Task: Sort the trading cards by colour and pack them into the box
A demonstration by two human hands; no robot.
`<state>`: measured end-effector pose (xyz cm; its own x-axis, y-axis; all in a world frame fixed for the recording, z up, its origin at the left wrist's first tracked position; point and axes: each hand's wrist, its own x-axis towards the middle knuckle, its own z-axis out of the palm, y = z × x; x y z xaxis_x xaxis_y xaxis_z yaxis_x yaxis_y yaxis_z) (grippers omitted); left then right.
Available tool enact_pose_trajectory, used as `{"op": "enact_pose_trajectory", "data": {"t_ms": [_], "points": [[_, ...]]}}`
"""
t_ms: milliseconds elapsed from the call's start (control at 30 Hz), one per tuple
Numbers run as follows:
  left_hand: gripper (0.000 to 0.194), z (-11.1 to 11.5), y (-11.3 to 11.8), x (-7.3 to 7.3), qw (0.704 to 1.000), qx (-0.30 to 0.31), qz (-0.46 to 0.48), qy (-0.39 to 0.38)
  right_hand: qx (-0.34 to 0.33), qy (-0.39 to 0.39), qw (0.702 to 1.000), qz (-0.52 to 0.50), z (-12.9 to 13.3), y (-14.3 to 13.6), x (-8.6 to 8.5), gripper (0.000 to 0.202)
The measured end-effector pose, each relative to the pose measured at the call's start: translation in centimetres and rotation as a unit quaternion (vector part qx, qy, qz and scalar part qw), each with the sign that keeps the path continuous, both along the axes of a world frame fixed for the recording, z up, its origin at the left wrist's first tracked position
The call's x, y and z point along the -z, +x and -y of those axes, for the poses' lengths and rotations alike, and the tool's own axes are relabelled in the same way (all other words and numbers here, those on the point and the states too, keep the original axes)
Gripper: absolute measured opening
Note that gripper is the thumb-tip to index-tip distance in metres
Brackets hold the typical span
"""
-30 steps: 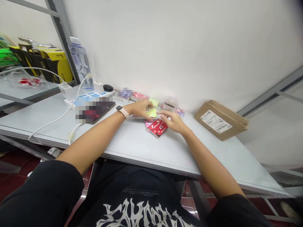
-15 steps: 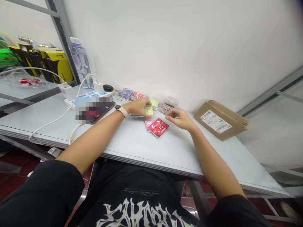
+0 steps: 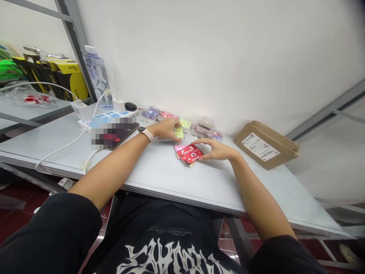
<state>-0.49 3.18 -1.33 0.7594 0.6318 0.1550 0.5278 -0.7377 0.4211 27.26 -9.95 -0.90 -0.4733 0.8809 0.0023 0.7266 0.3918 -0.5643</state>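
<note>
Our right hand [image 3: 218, 150] cups fingers round the red packet [image 3: 190, 153] atop the small pile just left of it, left hand [image 3: 167, 129] pinches a yellow-green packet [image 3: 179, 133] w/ more packets [image 3: 205, 127] beyond, so sorting looks approx. part done.

A red card packet [image 3: 190, 154] with white lettering lies flat on the grey worktop [image 3: 159, 173], turned at a slant, atop a pink packet whose edge peeks out at its left. Just behind it a yellow-green packet [image 3: 179, 133] lies flat, partly covered.
</note>
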Motion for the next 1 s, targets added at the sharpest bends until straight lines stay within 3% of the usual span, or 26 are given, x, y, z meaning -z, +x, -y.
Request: {"op": "enact_pose_trajectory", "data": {"t_ms": [167, 333, 500, 633, 800, 1000], "points": [[0.082, 0.0, 0.0, 0.1, 1.000, -0.001, 0.000, 0.000, -0.024, 0.019, 0.999, 0.022, 0.0, 0.0, -0.1, 0.064], [0.083, -0.1, 0.0, 0.2, 1.000, -0.002, 0.003, -0.001, 0.001, 0.011, 1.000, 0.007, 0.3, 0.4, -0.5, 0.066], [0.081, -0.2, 0.1, 0.2, 1.000, -0.002, 0.001, 0.004, 0.004, -0.022, 0.994, -0.108, 0.9, 1.3, -1.7, 0.064], [0.085, 0.0, 0.1, 0.1, 1.000, -0.004, -0.007, 0.007, 0.085, 0.027, 0.978, -0.189, 0.9, 2.1, -2.1, 0.064], [0.087, 0.1, 0.0, 0.0, 1.000, 0.008, 0.002, -0.004, 0.211, 0.122, 0.966, -0.090, 0.0, 3.2, -1.1, 0.065], [0.088, 0.0, 0.0, 0.1, 1.000, 0.007, -0.006, -0.003, 0.207, 0.145, 0.967, -0.020, -0.4, 3.1, -0.6, 0.057]]}}
